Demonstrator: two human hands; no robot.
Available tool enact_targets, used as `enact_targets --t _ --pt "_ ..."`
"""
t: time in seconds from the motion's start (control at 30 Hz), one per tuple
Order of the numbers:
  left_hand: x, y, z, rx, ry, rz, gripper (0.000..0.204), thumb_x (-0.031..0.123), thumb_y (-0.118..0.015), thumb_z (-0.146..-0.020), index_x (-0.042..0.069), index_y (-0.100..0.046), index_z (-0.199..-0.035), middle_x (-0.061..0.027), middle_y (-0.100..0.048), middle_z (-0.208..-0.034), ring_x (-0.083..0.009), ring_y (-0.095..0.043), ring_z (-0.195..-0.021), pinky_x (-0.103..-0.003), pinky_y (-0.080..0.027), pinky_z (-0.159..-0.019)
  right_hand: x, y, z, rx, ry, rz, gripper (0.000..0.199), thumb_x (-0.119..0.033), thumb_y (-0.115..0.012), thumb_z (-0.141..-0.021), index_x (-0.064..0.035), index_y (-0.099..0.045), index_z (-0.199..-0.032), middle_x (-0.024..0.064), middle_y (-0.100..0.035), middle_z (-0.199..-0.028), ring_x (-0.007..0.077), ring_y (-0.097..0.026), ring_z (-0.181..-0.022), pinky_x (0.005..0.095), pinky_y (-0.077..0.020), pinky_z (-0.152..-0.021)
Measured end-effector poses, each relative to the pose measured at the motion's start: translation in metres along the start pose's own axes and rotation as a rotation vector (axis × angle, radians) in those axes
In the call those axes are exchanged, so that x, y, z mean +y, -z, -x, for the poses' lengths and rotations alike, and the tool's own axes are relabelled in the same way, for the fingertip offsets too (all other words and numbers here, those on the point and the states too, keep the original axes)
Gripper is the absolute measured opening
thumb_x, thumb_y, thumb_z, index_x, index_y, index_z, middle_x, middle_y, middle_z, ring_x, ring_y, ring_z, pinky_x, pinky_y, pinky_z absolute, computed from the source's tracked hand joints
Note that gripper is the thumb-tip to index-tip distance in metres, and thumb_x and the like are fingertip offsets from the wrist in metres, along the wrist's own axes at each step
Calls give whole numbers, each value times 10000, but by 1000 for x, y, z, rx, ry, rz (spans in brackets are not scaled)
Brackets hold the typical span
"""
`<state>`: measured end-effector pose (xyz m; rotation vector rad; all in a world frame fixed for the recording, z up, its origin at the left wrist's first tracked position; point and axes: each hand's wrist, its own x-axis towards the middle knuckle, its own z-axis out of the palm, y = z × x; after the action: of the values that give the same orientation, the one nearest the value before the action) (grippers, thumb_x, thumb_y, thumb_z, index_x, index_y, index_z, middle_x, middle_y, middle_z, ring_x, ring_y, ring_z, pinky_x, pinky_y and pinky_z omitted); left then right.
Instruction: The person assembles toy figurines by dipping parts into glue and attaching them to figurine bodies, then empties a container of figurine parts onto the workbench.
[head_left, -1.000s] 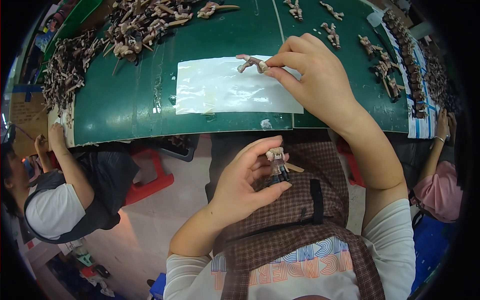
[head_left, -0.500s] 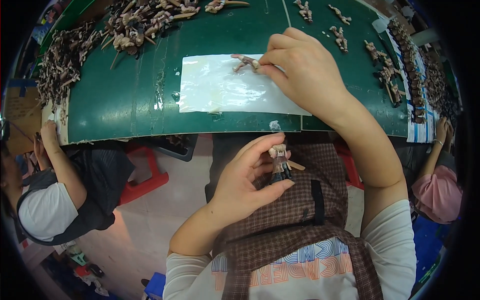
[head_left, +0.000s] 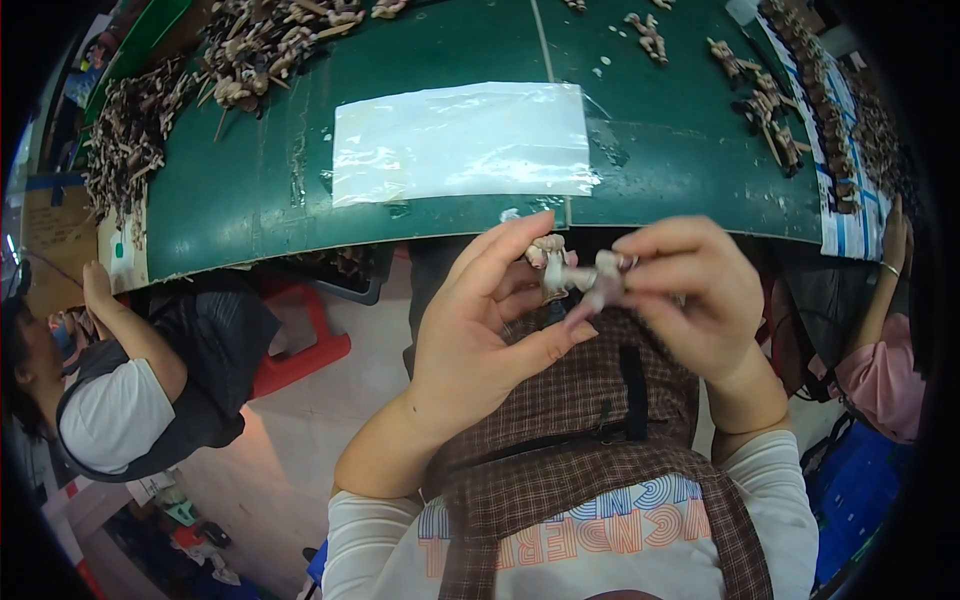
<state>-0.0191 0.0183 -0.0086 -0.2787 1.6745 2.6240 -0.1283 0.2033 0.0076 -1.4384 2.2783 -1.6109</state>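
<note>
Just in front of the table edge, my left hand (head_left: 468, 338) is closed round a small painted figurine (head_left: 548, 256) with a pale top; my fingers hide part of its lower body. My right hand (head_left: 702, 292) pinches a smaller pale and pinkish figure piece (head_left: 606, 278), blurred by motion. That piece is right beside the figurine; whether the two touch I cannot tell. Beyond both hands, a white sheet (head_left: 460, 140) with a shiny clear covering lies on the green table (head_left: 230, 215), with nothing resting on it.
A heap of figurines (head_left: 250, 60) lies at the far left, with more piled (head_left: 125, 140) along the left edge. Loose figurines (head_left: 770, 105) lie at the right, near a long row of them (head_left: 815, 85). Co-workers sit left (head_left: 120, 400) and right (head_left: 880, 375). A red stool (head_left: 305, 350) stands below.
My right hand has come from the white sheet down toward my left hand, bringing the figure piece with it. My left hand has risen slightly, and the view has shifted a little.
</note>
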Motion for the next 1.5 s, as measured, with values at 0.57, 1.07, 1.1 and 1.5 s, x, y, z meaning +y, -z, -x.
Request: enact_targets --t 0.57,1.07,1.1,1.5 --pt "-1 -30 2 -69 -79 -213 796 -126 -750 -740 9 -383 -1434 -90 -344 -1416 -193 -506 -1241 -321 -478 -1030 2 13 31 46 98 86 251 -22 -807 -685 -41 -695 -909 115 -675 -987 247 -664 -775 309 -527 -626" --pt "-20 -15 1 -72 -172 129 479 164 -586 -971 -50 -455 -1380 -217 -542 -1357 -289 -571 -1220 -352 -492 -991 -9 9 22 54 93 88 234 -17 -791 -705 -32 -720 -927 110 -695 -977 233 -692 -795 294 -553 -647" --pt "-21 -16 2 -43 -137 170 477 173 -581 -975 -45 -455 -1381 -216 -542 -1357 -291 -572 -1217 -358 -489 -997 -7 7 21 69 105 105 239 -16 -784 -710 -33 -722 -940 110 -695 -971 232 -690 -785 291 -548 -636" --pt "-31 -26 8 135 127 460 448 242 -527 -1009 24 -459 -1394 -96 -601 -1279 -161 -596 -1135 -309 -516 -940 2 -18 26 117 243 425 382 -165 -779 -651 -71 -726 -1017 39 -671 -988 213 -666 -909 311 -502 -707"
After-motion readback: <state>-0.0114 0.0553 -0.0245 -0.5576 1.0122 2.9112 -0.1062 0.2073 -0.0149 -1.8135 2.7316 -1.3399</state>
